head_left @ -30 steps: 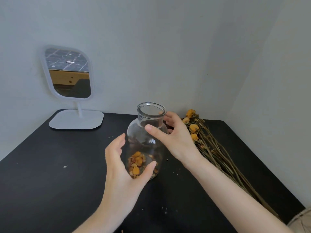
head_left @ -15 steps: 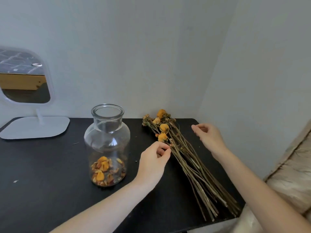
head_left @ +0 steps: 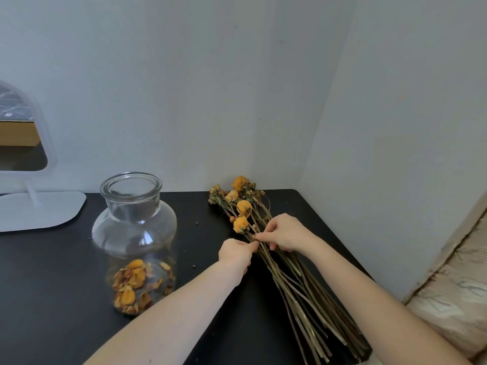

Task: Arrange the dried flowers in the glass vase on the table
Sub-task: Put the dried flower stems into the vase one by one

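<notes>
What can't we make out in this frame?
Head view only.
- mirror: cut off by the left edge.
- dried flowers: some stem ends run past the bottom edge.
- stem count pinched by left hand and right hand: hidden by their fingers.
- specks on the table: too small to identify.

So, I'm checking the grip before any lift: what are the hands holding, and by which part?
The left hand and right hand both pinch the dried flowers by their stems, just below the blooms.
</notes>
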Demonstrator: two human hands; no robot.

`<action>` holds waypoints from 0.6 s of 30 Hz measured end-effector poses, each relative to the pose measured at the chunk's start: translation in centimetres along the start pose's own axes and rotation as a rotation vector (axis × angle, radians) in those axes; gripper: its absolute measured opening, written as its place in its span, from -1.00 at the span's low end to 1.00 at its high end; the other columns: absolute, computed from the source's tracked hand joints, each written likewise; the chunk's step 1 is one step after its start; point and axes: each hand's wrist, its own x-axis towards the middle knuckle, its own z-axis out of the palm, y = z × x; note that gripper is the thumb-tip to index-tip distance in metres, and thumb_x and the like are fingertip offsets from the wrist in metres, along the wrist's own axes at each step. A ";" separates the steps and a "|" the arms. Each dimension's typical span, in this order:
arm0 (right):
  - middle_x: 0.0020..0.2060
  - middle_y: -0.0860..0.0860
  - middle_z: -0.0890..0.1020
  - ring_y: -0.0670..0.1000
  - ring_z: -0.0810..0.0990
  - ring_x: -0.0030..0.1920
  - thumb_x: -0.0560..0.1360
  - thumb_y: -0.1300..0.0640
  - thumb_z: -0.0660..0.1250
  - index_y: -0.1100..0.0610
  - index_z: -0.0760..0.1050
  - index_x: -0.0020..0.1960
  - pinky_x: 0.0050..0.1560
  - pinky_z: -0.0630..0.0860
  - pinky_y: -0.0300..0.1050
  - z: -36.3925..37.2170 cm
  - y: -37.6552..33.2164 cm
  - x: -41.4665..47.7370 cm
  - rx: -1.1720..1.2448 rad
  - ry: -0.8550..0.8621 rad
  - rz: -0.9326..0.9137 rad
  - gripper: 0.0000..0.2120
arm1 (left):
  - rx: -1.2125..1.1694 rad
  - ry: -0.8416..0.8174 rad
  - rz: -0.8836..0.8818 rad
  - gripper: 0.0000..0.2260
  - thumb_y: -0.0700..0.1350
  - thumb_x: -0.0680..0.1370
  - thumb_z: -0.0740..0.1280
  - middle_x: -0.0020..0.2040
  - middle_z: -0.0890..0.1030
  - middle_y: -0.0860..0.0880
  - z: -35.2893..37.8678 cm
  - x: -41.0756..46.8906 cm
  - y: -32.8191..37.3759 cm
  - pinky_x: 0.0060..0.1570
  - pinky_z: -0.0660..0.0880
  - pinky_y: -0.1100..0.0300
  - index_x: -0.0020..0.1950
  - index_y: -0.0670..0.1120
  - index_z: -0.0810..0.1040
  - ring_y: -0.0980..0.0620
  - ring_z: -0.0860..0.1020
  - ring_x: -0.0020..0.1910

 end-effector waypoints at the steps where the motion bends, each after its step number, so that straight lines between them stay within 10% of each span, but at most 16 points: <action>1: -0.45 -0.07 0.56 -0.19 0.40 -0.51 0.47 -0.03 0.35 0.12 0.60 -0.11 -0.42 0.31 -0.32 0.1 0.0 0.2 -0.002 0.001 0.012 -0.79 | -0.003 -0.002 -0.004 -0.78 -0.09 0.51 0.37 -0.37 0.41 -0.06 0.1 0.1 0.0 -0.51 0.28 0.26 -0.03 -0.25 0.61 0.05 0.35 -0.44; 18: -0.52 -0.01 0.45 -0.07 0.29 -0.56 0.39 0.10 0.31 0.18 0.54 -0.35 -0.53 0.28 -0.27 -2.5 -0.2 -0.4 0.113 0.101 0.067 -0.80 | -0.033 0.075 0.003 -0.77 -0.04 0.41 0.48 -0.43 0.39 -0.04 -0.1 1.4 0.2 -0.51 0.28 0.26 -0.30 -0.15 0.53 0.05 0.32 -0.52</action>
